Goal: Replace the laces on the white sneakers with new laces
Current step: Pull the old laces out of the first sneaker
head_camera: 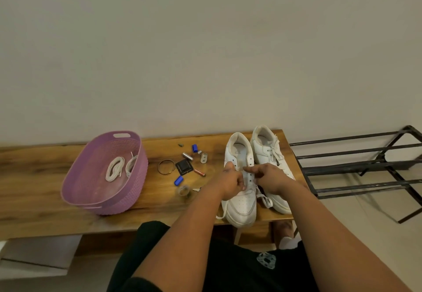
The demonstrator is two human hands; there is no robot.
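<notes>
Plain beige wall fills the top of the head view, and below it runs a long wooden surface with everything laid out on it. Over on the left sits a purple woven basket, and inside it two coiled white laces lie side by side. Mid-surface there's a scatter of small bits: a thin bangle, a dark square item, two blue caps, a silver cylinder and an orange-tipped one. Now to the action on the right end: a pair of white sneakers, toes pointing toward the person. The near sneaker sits just left of the far sneaker, the two touching along their sides. Both hands are down on the near sneaker's eyelet rows. The left hand has its fingers curled in, pinching at the old lace near the left eyelets. The right hand is curled too, forefinger stretched across toward the tongue, though whether it actually grips the lace I cannot tell. Loose ends of that lace trail off both sides of the toe, one dangling over the surface's front edge. The far sneaker is laced, its laces slack across the tongue. Off to the right, a black metal rack stands on the floor beside the surface.
</notes>
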